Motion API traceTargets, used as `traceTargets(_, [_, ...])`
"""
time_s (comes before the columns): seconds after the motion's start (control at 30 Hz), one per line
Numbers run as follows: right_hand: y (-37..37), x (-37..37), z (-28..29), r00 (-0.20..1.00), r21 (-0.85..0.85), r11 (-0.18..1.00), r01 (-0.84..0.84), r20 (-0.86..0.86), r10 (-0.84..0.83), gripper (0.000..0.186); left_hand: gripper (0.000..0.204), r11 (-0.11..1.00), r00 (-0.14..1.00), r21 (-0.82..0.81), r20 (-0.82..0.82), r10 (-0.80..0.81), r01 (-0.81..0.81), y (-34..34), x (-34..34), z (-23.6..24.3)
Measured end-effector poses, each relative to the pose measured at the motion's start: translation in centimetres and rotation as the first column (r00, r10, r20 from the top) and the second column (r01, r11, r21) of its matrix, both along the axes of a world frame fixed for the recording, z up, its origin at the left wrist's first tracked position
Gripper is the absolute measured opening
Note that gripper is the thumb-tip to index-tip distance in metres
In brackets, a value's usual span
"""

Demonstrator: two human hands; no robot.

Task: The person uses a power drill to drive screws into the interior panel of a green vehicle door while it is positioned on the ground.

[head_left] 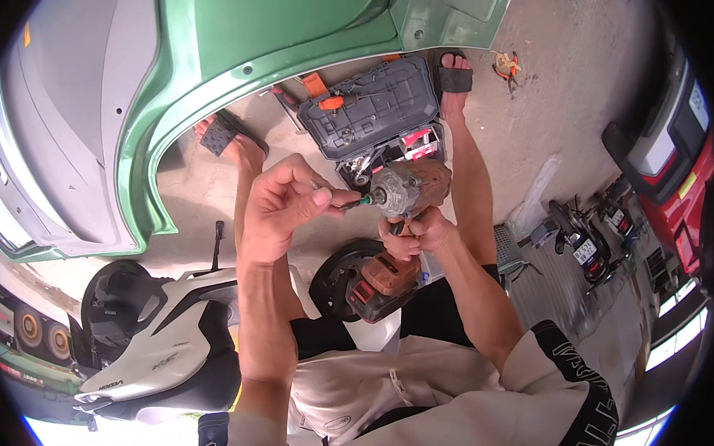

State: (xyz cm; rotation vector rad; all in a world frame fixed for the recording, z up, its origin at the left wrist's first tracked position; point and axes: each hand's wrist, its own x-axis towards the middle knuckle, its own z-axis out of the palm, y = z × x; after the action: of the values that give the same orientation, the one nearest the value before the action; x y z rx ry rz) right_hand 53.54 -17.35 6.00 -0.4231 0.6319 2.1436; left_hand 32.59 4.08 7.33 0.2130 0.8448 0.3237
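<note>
Rust-brown cordless impact driver (410,189), held by the open toolbox's (370,104) near edge.
Likely heavy, rigid; best gripped above the battery (385,278), where right hand (422,232) wraps; left hand (282,210) pinches a small piece (316,184).

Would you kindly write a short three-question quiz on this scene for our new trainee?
1. Which hand grips the cordless driver?

2. True or false: the dark grey toolbox is shut.

3. Choose one. The small coloured piece at the driver's tip is:
A. red
B. green
C. yellow

Key:
1. The right hand.
2. False; it lies open.
3. B.
</note>
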Motion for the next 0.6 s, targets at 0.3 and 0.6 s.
traceTargets(0.3, [-2.3, 2.9, 0.0, 0.999, 0.04, 0.999, -0.013, -0.038, 0.014, 0.048, 0.019, 0.815, 0.64, 0.563, -0.678, 0.362, 0.136, 9.5, -1.6, -4.0])
traceTargets(0.6, [-3.1, 6.3, 0.8, 0.993, 0.047, 0.992, -0.116, -0.005, 0.117, 0.029, 0.051, 0.707, 0.492, 0.63, -0.749, 0.444, 0.321, 19.0, -2.7, -11.3])
